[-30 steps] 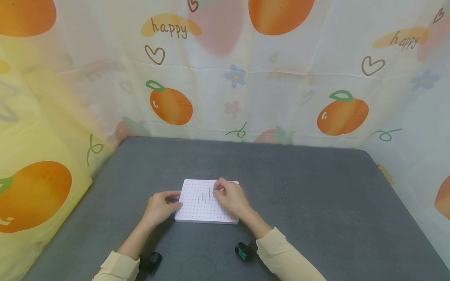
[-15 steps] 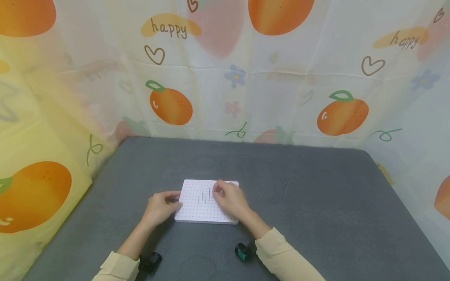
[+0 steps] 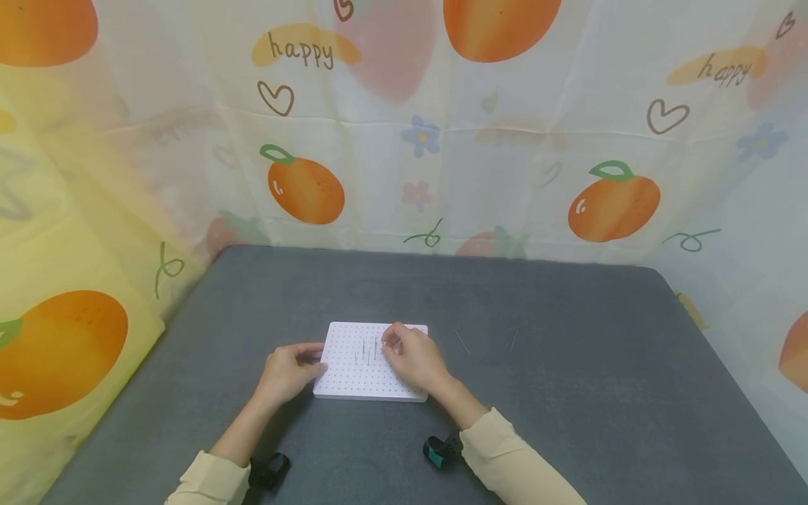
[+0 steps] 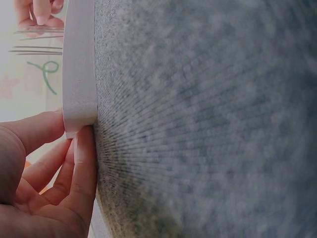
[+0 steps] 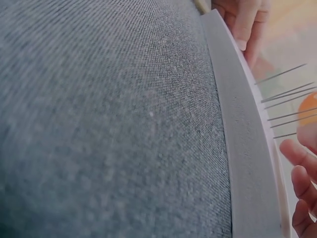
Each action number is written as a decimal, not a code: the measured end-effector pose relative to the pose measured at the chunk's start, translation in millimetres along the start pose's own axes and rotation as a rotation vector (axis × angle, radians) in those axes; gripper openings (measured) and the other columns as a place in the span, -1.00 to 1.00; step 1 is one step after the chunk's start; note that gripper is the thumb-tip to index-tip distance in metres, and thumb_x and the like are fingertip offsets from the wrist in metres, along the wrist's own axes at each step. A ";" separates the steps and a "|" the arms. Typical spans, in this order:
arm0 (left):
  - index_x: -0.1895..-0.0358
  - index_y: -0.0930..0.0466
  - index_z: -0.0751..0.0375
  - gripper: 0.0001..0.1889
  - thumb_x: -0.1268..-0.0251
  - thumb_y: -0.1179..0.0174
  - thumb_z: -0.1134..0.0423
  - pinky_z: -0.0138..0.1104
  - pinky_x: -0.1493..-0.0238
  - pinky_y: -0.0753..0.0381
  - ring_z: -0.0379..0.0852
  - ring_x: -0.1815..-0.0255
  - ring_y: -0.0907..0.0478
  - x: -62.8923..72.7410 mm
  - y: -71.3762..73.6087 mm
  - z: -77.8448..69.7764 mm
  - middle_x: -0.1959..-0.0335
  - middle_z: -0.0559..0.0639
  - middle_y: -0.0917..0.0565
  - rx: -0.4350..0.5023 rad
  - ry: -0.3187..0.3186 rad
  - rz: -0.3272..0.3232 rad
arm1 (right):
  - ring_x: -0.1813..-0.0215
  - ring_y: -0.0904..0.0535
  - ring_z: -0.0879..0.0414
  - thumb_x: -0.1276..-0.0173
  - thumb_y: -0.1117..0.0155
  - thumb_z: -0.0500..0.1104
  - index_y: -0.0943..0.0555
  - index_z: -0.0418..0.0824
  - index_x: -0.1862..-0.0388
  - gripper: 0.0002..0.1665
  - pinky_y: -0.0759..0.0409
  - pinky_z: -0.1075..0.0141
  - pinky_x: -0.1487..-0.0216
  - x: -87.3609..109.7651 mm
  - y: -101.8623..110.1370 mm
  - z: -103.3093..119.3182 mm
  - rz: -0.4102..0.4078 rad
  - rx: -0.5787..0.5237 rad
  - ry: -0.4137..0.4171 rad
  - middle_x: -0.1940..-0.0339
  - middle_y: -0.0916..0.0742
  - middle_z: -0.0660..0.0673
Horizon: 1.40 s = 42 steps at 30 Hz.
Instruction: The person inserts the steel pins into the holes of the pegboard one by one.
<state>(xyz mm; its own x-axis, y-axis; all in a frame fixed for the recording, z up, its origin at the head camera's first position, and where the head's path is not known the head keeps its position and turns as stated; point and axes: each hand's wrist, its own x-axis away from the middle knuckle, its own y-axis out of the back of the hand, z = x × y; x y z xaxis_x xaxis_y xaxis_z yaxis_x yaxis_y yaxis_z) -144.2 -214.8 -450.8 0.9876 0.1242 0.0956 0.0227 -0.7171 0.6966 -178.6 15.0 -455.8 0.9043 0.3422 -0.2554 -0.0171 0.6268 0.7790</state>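
A white pegboard (image 3: 360, 386), dotted with rows of small holes, lies flat on the dark grey table. Several thin metal pins (image 3: 369, 351) stand upright in it; they also show side-on in the right wrist view as pins (image 5: 290, 101). My left hand (image 3: 287, 372) grips the board's left edge, thumb toward the top face and fingers against the side (image 4: 59, 178). Over the board's right half, my right hand (image 3: 413, 354) pinches a thin pin beside the standing ones. Its fingertips partly hide that pin, and the palm covers part of the board.
To the right of the board, a loose pin (image 3: 463, 342) lies on the table (image 3: 600, 393), with another faint pin (image 3: 514, 339) farther right. A black strap device (image 3: 442, 451) is on the right wrist, another (image 3: 270, 471) on the left. Behind hangs a printed cloth (image 3: 379, 175).
My right hand dipped slightly toward the board and then held its place. The left hand has not moved. A loose crosswise pin at the far right of the group no longer shows.
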 end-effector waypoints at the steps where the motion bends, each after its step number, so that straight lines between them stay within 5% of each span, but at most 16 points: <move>1: -0.02 -0.57 0.30 -0.59 -0.02 -0.29 0.32 -0.39 0.49 -0.47 -0.14 0.39 -0.56 -0.1 0.1 -0.2 0.13 0.17 -0.66 -0.001 -0.001 -0.001 | 0.40 -0.48 0.25 -0.19 -0.19 -0.16 -0.54 -0.05 0.30 -0.91 -0.40 0.40 0.33 0.0 0.4 -0.5 0.003 -0.006 -0.001 0.42 -0.66 0.09; 21: -0.03 -0.56 0.33 -0.59 -0.02 -0.28 0.34 -0.38 0.49 -0.49 -0.14 0.39 -0.57 1.7 -1.0 -1.0 0.15 0.18 -0.65 0.004 -0.019 -0.008 | 0.29 -0.51 0.21 -0.20 -0.22 -0.20 -0.59 -0.08 0.24 -0.87 -0.45 0.30 0.25 15.5 41.4 -27.2 -0.036 -0.034 -0.003 0.36 -0.66 0.06; 42: -0.02 -0.56 0.31 -0.59 -0.02 -0.29 0.33 -0.34 0.46 -0.50 -0.12 0.38 -0.57 0.9 -1.4 0.6 0.14 0.17 -0.66 -0.008 -0.030 -0.014 | 0.30 -0.57 0.14 -0.21 -0.25 -0.24 -0.60 -0.16 0.24 -0.87 -0.50 0.19 0.24 23.5 75.3 -83.3 -0.148 -0.046 -0.051 0.35 -0.67 0.00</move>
<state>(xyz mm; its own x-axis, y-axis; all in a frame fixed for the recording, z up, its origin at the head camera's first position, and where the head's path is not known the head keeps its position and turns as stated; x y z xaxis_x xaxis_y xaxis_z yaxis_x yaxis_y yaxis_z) -143.2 -214.1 -452.1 0.9914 0.1139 0.0646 0.0357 -0.7098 0.7035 -194.2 128.6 -450.8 0.9186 0.2087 -0.3355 0.0996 0.6993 0.7079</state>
